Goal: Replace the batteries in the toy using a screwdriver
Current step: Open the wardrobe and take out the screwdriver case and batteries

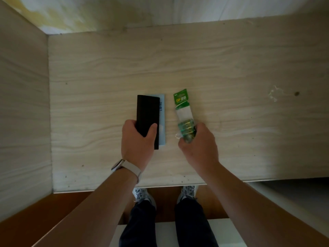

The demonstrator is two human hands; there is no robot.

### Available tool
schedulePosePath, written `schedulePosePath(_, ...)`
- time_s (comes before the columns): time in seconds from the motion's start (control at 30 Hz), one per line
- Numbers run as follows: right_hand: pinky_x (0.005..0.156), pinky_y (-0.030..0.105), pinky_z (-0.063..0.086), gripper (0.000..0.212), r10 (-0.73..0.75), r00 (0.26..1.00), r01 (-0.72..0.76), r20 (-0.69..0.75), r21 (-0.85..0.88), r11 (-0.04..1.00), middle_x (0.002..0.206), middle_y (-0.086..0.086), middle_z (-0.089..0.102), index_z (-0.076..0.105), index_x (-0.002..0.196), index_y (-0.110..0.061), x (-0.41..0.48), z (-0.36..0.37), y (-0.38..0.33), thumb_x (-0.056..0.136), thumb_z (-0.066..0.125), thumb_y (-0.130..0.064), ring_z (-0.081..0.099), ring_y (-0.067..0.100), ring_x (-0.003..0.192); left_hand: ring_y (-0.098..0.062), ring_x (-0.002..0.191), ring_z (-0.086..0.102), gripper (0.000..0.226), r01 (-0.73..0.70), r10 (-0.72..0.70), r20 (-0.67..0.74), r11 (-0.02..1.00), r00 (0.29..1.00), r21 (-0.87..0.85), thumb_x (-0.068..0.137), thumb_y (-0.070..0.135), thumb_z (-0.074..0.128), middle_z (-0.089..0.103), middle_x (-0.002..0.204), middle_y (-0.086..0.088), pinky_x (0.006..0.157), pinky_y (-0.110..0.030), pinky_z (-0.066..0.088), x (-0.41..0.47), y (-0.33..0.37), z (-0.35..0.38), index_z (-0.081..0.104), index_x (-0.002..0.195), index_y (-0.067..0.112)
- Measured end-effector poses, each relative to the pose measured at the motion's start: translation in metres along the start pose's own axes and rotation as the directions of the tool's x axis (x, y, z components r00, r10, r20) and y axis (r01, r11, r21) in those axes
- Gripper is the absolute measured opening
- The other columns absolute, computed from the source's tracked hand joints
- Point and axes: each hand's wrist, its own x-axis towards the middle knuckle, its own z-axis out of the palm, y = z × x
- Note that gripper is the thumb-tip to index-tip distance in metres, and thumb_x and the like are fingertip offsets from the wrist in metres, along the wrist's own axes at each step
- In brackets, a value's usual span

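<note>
A long black case (pixel 148 113) lies on top of a pale blue box (pixel 162 120) in the middle of the wooden table (pixel 231 72). My left hand (pixel 138 141) grips the near end of the black case, thumb on its top. To the right lies a green battery pack (pixel 182 106) with a card header and clear plastic. My right hand (pixel 199 145) holds the near end of the pack, where the batteries (pixel 186 128) sit. No toy or screwdriver is plainly visible.
A wooden side panel (pixel 23 104) rises along the table's left side and a pale wall (pixel 160 9) stands behind it. The table's front edge (pixel 160 186) is close to my legs and shoes. A white scuff (pixel 273 94) marks the right part.
</note>
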Motion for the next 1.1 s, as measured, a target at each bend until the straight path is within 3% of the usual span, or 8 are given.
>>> schedulePosePath(0.13, 0.058, 0.029, 0.041, 0.020, -0.001, 0.997, -0.007, 0.081, 0.106, 0.994, 0.088, -0.005, 0.058, 0.056, 0.100, -0.023, -0.001, -0.002, 0.000, 0.086, 0.063, -0.035, 0.057, 0.014, 0.076, -0.025, 0.084, 0.062, 0.044, 0.007, -0.007, -0.029, 0.999, 1.000, 0.031, 0.081, 0.048, 0.073, 0.056, 0.102, -0.007, 0.064, -0.041, 0.056, 0.005, 0.003, 0.009, 0.044, 0.099, 0.020)
schedulePosePath(0.2, 0.055, 0.025, 0.038, 0.013, -0.008, 0.995, -0.009, 0.099, 0.171, 0.985, 0.084, -0.007, 0.059, 0.056, 0.097, -0.025, 0.000, -0.004, -0.003, 0.088, 0.062, -0.032, 0.056, 0.010, 0.072, -0.026, 0.086, 0.063, 0.047, 0.031, -0.031, -0.024, 0.999, 0.999, 0.022, 0.080, 0.050, 0.074, 0.057, 0.102, -0.007, 0.068, -0.045, 0.058, 0.005, 0.007, 0.013, 0.043, 0.100, 0.020)
schedulePosePath(0.47, 0.054, 0.018, 0.047, 0.011, 0.040, 0.979, -0.127, 0.199, 0.448, 0.885, 0.085, -0.005, 0.069, 0.065, 0.099, -0.023, 0.008, -0.001, -0.016, 0.089, 0.064, -0.027, 0.067, 0.007, 0.075, -0.019, 0.092, 0.062, 0.043, 0.047, -0.046, 0.004, 0.997, 0.999, -0.069, 0.086, 0.037, 0.073, 0.059, 0.109, -0.004, 0.060, -0.017, 0.044, 0.006, 0.011, 0.020, 0.047, 0.114, 0.017)
schedulePosePath(0.6, 0.050, 0.017, 0.042, 0.002, 0.035, 0.977, -0.135, 0.209, 0.488, 0.862, 0.079, -0.004, 0.067, 0.064, 0.090, -0.022, 0.012, 0.000, -0.023, 0.088, 0.063, -0.024, 0.063, 0.008, 0.069, -0.002, 0.074, 0.057, 0.023, 0.090, -0.088, 0.028, 0.990, 0.996, -0.104, 0.093, 0.031, 0.066, 0.058, 0.093, 0.007, 0.054, -0.015, 0.040, 0.004, 0.014, 0.018, 0.048, 0.105, 0.023)
schedulePosePath(0.7, 0.053, 0.021, 0.044, 0.002, 0.051, 0.978, -0.154, 0.203, 0.529, 0.835, 0.077, 0.000, 0.067, 0.065, 0.087, -0.021, 0.013, -0.001, -0.024, 0.088, 0.064, -0.022, 0.062, 0.010, 0.065, -0.007, 0.074, 0.062, 0.013, 0.184, -0.169, 0.093, 0.965, 0.981, -0.189, 0.095, 0.029, 0.063, 0.065, 0.089, 0.006, 0.056, -0.021, 0.046, 0.006, 0.014, 0.017, 0.059, 0.102, 0.020)
schedulePosePath(0.77, 0.056, 0.027, 0.047, 0.002, 0.067, 0.977, -0.170, 0.202, 0.552, 0.816, 0.081, 0.004, 0.070, 0.066, 0.089, -0.020, 0.013, -0.002, -0.023, 0.088, 0.064, -0.021, 0.065, 0.014, 0.068, -0.017, 0.082, 0.068, 0.020, 0.263, -0.230, 0.153, 0.932, 0.961, -0.248, 0.095, 0.029, 0.062, 0.070, 0.096, -0.001, 0.063, -0.030, 0.055, 0.008, 0.016, 0.016, 0.064, 0.110, 0.016)
schedulePosePath(0.93, 0.053, 0.024, 0.044, 0.002, 0.084, 0.975, -0.190, 0.207, 0.569, 0.800, 0.079, 0.005, 0.069, 0.065, 0.087, -0.018, 0.010, -0.003, -0.020, 0.087, 0.066, -0.020, 0.060, 0.008, 0.062, -0.022, 0.087, 0.071, 0.022, 0.337, -0.265, 0.238, 0.876, 0.934, -0.346, 0.093, 0.023, 0.064, 0.070, 0.099, -0.003, 0.074, -0.040, 0.061, 0.009, 0.016, 0.015, 0.062, 0.114, 0.017)
schedulePosePath(1.1, 0.059, 0.029, 0.047, 0.006, 0.083, 0.968, -0.209, 0.238, 0.578, 0.789, 0.086, 0.005, 0.071, 0.067, 0.094, -0.019, 0.001, 0.000, -0.020, 0.088, 0.065, -0.022, 0.065, 0.015, 0.071, -0.027, 0.093, 0.071, 0.030, 0.367, -0.270, 0.289, 0.853, 0.919, -0.370, 0.089, 0.024, 0.069, 0.068, 0.109, -0.009, 0.081, -0.053, 0.060, 0.008, 0.013, 0.011, 0.054, 0.114, 0.016)
